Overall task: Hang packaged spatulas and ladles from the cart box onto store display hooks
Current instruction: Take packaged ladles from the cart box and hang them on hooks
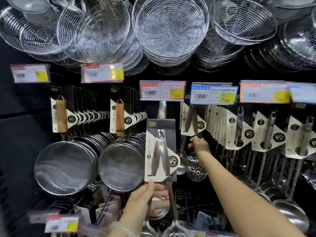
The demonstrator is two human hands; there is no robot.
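Here, we note the left hand [145, 199] gripping a carded utensil pack [160, 151] just below its card, thumb in front of the handles and fingers curled behind. We hold the pack upright in front of the display wall, below a red-bordered price tag [162, 90]; whether the pack hangs on a hook yet, we cannot tell. Its card bears a circled "2", a vertical line of characters too small for us to read, and a round fork-and-spoon emblem. Two steel handles cross on the card.

The right hand [199, 145] reaches farther in, fingers curled round the lower end of a second hung pack [192, 121] of the same kind, just right of ours. A solid ladle bowl [182, 162] and a perforated skimmer bowl [195, 168] hang below that hand.

Labels: the red-bordered tag shows a barcode and a yellow field reading about "29.95"; the blue-bordered tag [213, 94] beside it is blurred. We count five more tags in view, unreadable.

Counts: two rows of wood-handled mesh strainers [65, 166] at left, several wire spider skimmers [170, 26] overhead.
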